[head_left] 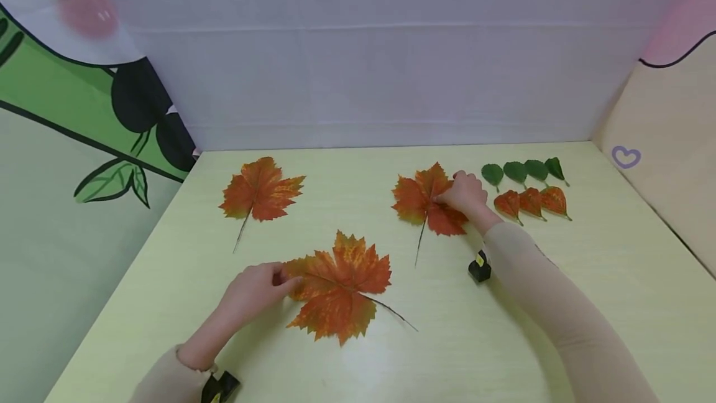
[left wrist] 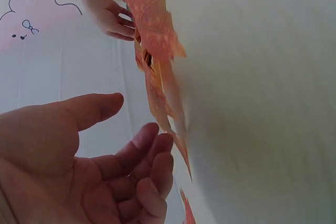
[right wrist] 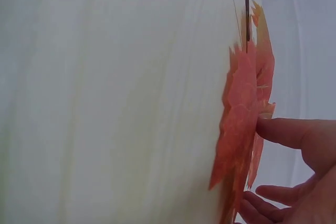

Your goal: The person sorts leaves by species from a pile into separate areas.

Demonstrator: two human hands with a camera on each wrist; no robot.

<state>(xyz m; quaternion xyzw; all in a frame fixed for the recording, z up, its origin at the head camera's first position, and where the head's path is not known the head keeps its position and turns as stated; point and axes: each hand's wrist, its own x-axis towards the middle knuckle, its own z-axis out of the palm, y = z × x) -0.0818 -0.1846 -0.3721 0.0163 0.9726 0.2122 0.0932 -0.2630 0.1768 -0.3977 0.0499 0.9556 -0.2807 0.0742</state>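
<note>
A large orange-red artificial maple leaf (head_left: 341, 285) lies at the front middle, its stem pointing right. At its left edge is my left hand (head_left: 260, 294); the left wrist view shows the thumb apart from loosely bent fingers, with nothing pinched between them. My right hand (head_left: 465, 194) is over the right side of a second maple leaf (head_left: 416, 198). In the right wrist view its thumb (right wrist: 281, 129) touches this leaf near the middle, while the other fingers are at the leaf's edge. A third maple leaf (head_left: 260, 191) lies at the back left, stem toward the front.
At the back right, several small green leaves (head_left: 514, 171) form a row. Three small orange leaves (head_left: 530, 203) lie in front of them, close to my right forearm. The pale table (head_left: 140, 303) meets a white cloth (head_left: 363, 92) behind and printed panels at the sides.
</note>
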